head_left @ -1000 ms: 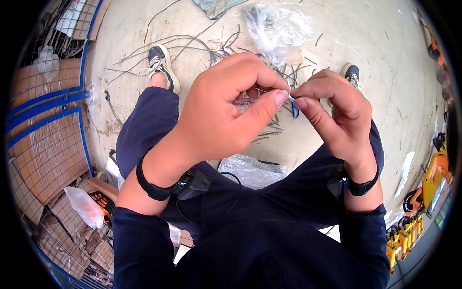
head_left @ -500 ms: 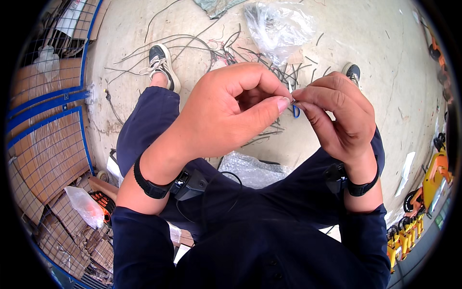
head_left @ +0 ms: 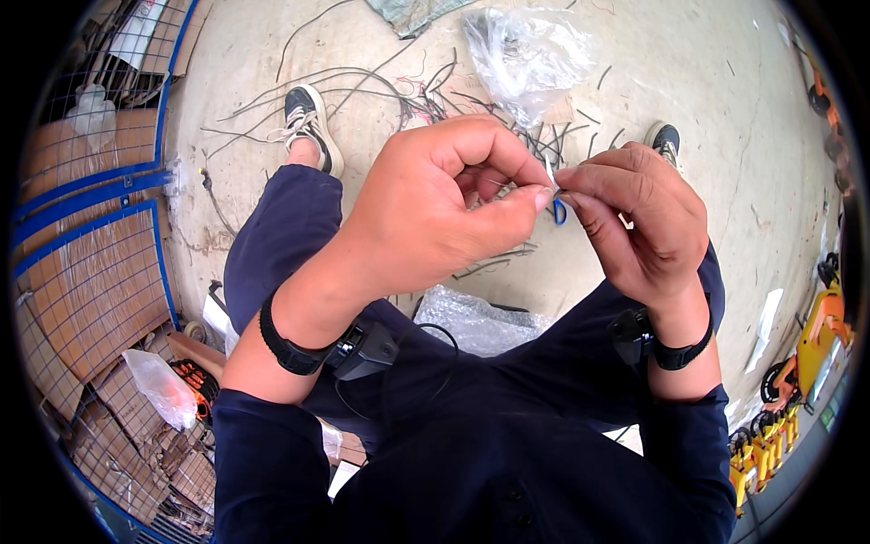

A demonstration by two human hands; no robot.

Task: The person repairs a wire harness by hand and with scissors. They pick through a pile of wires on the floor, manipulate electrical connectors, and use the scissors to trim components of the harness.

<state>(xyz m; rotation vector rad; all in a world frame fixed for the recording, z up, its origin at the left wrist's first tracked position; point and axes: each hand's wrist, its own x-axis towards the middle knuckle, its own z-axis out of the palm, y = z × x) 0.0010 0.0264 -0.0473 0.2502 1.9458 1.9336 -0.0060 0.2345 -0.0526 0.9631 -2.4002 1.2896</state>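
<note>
My left hand (head_left: 444, 204) is closed in a pinch, thumb against forefinger. A thin wire strand (head_left: 494, 182) shows in the gap between its fingers. My right hand (head_left: 634, 208) is also pinched, its fingertips almost meeting the left ones. Whatever lies between the right fingertips is too small and covered to make out. Just beside the fingertips, a blue loop (head_left: 560, 213), like a scissors handle, and a white pointed piece show; I cannot tell whether they are held or lie on the floor behind.
Dark cable offcuts (head_left: 426, 104) and red wires litter the floor around a clear plastic bag (head_left: 526, 59). Bubble wrap (head_left: 476, 322) lies between my legs. A blue mesh cage (head_left: 86, 281) with cardboard stands at left; yellow and orange equipment (head_left: 820, 335) lines the right.
My left thumb and fingertips have opened slightly apart, and the thin wire strand now shows between them. The right hand stays nearly still.
</note>
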